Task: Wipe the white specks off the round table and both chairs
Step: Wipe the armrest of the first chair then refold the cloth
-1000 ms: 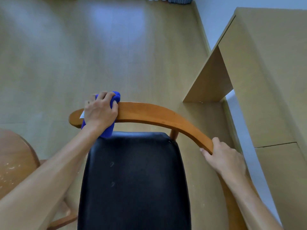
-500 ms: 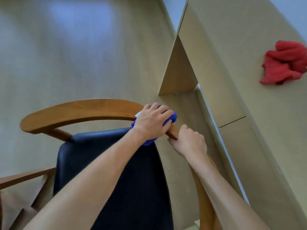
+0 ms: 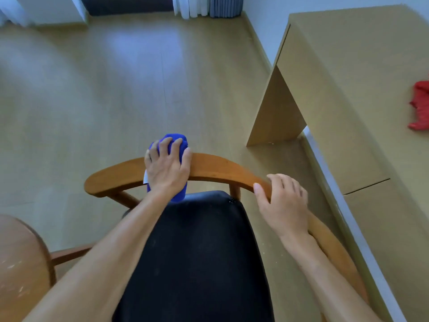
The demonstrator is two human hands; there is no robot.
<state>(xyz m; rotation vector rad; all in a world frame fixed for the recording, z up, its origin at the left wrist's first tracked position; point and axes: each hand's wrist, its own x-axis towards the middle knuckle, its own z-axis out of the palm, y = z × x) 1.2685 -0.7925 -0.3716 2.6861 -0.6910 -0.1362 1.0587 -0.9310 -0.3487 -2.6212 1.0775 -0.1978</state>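
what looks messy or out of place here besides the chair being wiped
White specks still dot the round table at lower left, and a crumpled red cloth lies loose on the desk at right.

A single head-worn wide-angle view looks forward and steeply down from above the chair (image 3: 209, 168). It sits close over the black seat, both forearms entering from the lower edge. The floor (image 3: 116, 89) fills the upper frame; straight edges of the bench (image 3: 348, 66) at right bow from lens distortion.
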